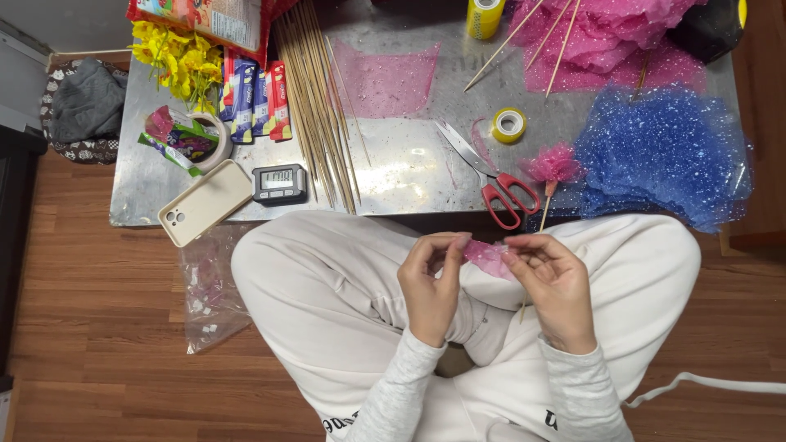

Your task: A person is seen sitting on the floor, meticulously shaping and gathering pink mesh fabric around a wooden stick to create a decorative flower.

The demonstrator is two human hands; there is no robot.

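Observation:
A small piece of pink glittery mesh (487,257) is pinched between my left hand (431,278) and my right hand (557,282), above my crossed legs in white trousers. A thin wooden skewer (524,309) pokes down under my right hand. On the low metal table (393,164) ahead lie red-handled scissors (491,176), a finished pink mesh flower on a stick (553,168) and a small yellow tape roll (508,125).
Wooden skewers (319,98) lie in a bundle at the table's middle. A blue mesh pile (663,155) and pink mesh pile (606,37) sit right. A phone (205,202), timer (279,183), yellow flowers (176,57) and plastic bag (209,286) are left.

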